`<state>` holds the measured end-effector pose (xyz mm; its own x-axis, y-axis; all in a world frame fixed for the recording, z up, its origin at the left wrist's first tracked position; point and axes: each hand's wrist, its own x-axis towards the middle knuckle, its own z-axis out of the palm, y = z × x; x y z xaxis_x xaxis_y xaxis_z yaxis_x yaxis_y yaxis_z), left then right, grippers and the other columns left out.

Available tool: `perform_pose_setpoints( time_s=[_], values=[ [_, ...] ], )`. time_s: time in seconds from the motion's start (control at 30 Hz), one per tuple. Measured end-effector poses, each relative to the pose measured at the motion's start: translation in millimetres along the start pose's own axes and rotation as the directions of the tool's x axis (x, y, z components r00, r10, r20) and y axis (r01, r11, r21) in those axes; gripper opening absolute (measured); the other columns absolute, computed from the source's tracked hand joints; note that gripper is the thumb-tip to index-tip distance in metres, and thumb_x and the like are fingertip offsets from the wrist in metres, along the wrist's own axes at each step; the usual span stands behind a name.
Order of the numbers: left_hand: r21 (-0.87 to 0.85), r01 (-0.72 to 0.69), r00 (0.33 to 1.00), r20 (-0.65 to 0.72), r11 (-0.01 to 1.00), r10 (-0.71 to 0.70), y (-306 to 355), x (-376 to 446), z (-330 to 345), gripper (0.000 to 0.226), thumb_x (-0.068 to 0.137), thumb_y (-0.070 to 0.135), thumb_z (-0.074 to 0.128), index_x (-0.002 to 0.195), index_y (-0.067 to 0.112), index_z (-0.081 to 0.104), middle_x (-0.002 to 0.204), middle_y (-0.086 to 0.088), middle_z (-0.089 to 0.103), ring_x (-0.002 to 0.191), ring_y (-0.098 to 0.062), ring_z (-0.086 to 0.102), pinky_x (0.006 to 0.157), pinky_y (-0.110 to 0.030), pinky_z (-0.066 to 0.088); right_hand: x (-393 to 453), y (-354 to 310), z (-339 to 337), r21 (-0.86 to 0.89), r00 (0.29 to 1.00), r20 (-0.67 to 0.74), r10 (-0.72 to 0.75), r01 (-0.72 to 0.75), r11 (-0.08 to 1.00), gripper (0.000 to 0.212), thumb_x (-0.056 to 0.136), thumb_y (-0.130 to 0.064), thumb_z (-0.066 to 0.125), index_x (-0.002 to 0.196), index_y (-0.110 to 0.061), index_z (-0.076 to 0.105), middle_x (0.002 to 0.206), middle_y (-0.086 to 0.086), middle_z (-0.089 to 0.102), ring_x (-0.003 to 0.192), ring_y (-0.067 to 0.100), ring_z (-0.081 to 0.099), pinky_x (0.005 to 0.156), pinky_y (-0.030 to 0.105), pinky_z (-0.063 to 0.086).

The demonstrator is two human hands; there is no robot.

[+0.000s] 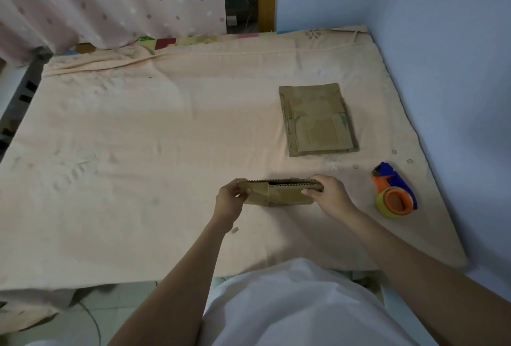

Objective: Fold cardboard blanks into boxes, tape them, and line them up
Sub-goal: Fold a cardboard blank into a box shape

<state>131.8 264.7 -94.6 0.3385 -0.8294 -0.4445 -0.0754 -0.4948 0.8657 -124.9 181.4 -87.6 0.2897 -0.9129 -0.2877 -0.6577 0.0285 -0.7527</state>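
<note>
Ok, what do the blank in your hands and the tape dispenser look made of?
The blank, gripped by the left hand and right hand, looks like matte brown corrugated cardboard: fluting shows along its top edge. The tape dispenser seems to be smooth orange and blue plastic, and its roll is yellowish and slightly glossy.

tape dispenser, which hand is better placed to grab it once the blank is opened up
Right, probably. The tape dispenser lies on the sheet just beyond the right hand, with nothing between them. The left hand holds the far end of the cardboard blank and would have to cross over it.
</note>
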Motion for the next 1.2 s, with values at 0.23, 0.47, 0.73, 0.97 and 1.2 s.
perform_pose_setpoints(
  time_s=[0.23,0.47,0.73,0.97,1.2],
  values=[
    [0.024,0.006,1.000,0.026,1.000,-0.007,0,3,-3,0.019,0.093,0.004,0.063,0.104,0.018,0.068,0.081,0.006,0.066,0.079,-0.011,0.059,0.068,-0.016,0.041,-1,0,1,0.009,1.000,0.000,0.010,-0.010,1.000,0.013,0.084,-0.013,0.078,0.097,-0.013,0.073,0.084,-0.006,0.070,0.085,0.016,0.065,0.073,0.021,0.046],
    [0.003,0.000,0.999,0.036,1.000,0.000,-5,5,-1,0.014,0.092,0.011,0.063,0.093,0.025,0.067,0.087,-0.002,0.069,0.082,-0.016,0.059,0.073,-0.030,0.042,0,-5,-1,0.044,0.999,0.022,0.028,-0.029,0.999,0.021,0.085,-0.016,0.078,0.105,-0.014,0.073,0.094,-0.005,0.072,0.092,0.014,0.067,0.083,0.030,0.053],
    [-0.090,-0.059,0.992,0.110,0.994,0.069,5,5,2,0.029,0.094,0.002,0.055,0.110,0.024,0.064,0.107,-0.004,0.071,0.103,-0.022,0.064,0.082,-0.031,0.050,-6,-19,-1,0.152,0.999,0.020,0.047,-0.049,0.987,0.035,0.083,-0.013,0.080,0.117,-0.016,0.068,0.101,-0.005,0.072,0.095,0.009,0.067,0.078,0.013,0.050],
    [-0.030,-0.112,0.952,0.284,0.993,0.116,17,15,4,0.058,0.101,-0.002,0.038,0.149,0.030,0.041,0.143,0.004,0.055,0.137,-0.020,0.044,0.117,-0.039,0.034,-8,-30,1,0.325,0.996,0.011,0.089,-0.088,0.942,0.050,0.080,-0.013,0.083,0.122,-0.025,0.061,0.112,-0.008,0.070,0.105,0.009,0.067,0.097,0.035,0.056],
    [-0.095,-0.001,0.933,0.357,0.995,0.035,22,20,10,0.077,0.096,-0.014,0.026,0.155,0.035,0.025,0.133,0.012,0.063,0.125,-0.018,0.058,0.113,-0.041,0.040,-8,-46,-3,0.457,0.980,0.118,0.161,-0.197,0.867,0.089,0.078,-0.045,0.083,0.151,-0.025,0.036,0.144,-0.017,0.040,0.133,0.003,0.039,0.110,0.027,0.039]
  ],
)
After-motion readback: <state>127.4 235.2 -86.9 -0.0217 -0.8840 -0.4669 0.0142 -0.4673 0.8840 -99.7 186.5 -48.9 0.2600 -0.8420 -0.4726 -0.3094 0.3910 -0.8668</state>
